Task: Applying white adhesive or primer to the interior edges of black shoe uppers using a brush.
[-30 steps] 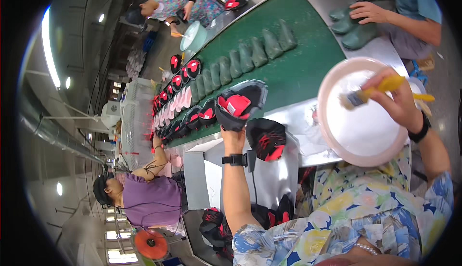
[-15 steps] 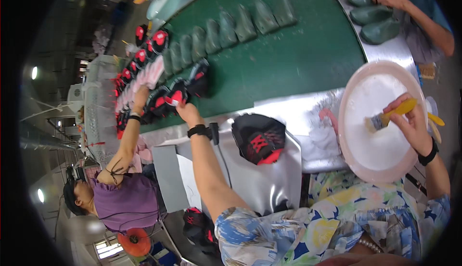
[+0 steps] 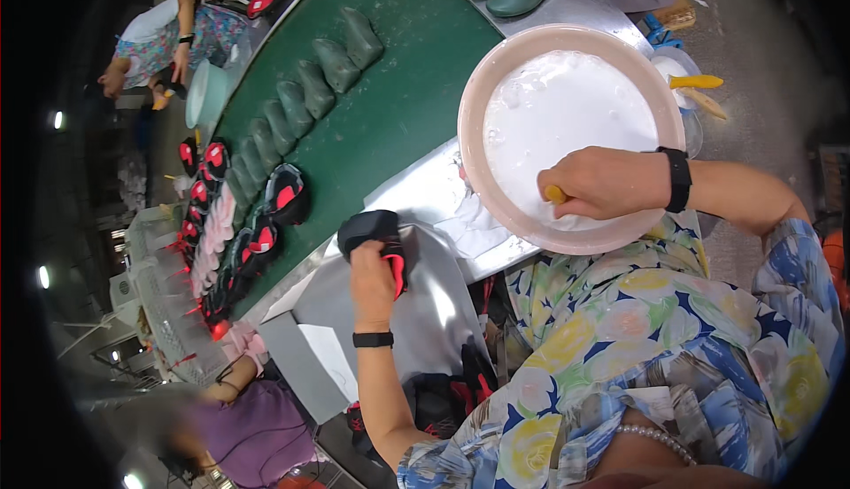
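I have the black-and-red shoe upper (image 3: 367,225) at the green-topped table (image 3: 407,73), left hand (image 3: 371,282) fingers clamped on it, right hand (image 3: 600,183) fingers round a yellow handle (image 3: 555,194) above the round pink basin (image 3: 472,135). Similar uppers (image 3: 287,193) already line the table; more uppers (image 3: 434,400) lie below.

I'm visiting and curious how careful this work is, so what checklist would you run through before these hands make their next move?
1. Left hand has a grip on the black-and-red shoe upper: ok.
2. Right hand has a grip on the yellow handle: ok, its end pokes out of the fist.
3. Working end of that handle in view: not ok, the hand hides it.
4. White liquid in the pink basin: ok, a broad pool shows.
5. Shoe upper apart from the basin: ok, there is a gap between them.
6. Liquid thick enough: cannot tell.
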### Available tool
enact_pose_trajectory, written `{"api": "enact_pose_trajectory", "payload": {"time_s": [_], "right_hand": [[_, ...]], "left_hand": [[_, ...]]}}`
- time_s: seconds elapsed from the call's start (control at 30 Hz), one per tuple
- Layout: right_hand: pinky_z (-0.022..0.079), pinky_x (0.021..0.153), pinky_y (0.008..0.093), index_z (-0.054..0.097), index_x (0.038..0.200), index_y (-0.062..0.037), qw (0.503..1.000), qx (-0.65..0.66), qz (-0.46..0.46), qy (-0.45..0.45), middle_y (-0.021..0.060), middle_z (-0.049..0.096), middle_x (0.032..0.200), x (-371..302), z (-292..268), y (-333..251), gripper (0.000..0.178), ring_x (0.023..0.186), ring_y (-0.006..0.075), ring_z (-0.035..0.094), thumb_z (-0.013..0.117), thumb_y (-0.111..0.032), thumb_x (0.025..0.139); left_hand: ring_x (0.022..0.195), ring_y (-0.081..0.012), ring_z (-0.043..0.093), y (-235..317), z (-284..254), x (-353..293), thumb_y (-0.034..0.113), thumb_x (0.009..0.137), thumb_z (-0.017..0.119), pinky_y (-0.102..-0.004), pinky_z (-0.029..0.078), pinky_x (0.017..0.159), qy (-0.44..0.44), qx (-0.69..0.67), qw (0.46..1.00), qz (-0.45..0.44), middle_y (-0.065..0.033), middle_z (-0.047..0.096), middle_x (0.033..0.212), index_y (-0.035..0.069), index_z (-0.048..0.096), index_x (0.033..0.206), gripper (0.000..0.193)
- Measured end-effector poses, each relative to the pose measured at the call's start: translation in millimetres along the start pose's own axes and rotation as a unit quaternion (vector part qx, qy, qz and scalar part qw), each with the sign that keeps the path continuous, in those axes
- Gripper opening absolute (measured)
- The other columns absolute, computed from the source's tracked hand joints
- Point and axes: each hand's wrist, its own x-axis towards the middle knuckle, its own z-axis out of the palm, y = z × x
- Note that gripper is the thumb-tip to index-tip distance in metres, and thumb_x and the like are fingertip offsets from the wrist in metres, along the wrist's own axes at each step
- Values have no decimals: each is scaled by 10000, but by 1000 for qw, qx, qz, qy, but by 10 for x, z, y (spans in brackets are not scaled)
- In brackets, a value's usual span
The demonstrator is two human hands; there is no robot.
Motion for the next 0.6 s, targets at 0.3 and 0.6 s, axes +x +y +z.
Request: {"api": "enact_pose_trajectory", "payload": {"time_s": [0.3, 0.6], "right_hand": [[504, 819, 354, 608, 1005, -49, 961, 37, -140, 236, 88, 701, 944, -151, -620, -27, 153, 895, 276, 674, 675, -161, 925], [477, 632, 343, 536, 944, -32, 939, 58, -91, 328, 117, 657, 771, -225, -788, -101, 241, 690, 257, 652, 699, -206, 909]], "left_hand": [[1166, -256, 621, 568, -517, 271, 123, 969, 570, -382, 512, 1005, 50, -535, 829, -153, -131, 604, 1323, -12, 504, 1381, 439], [1153, -260, 628, 1395, -84, 956, 133, 976, 563, -384, 519, 998, 45, -394, 918, -7, -136, 608, 1317, -11, 508, 1376, 429]]}}
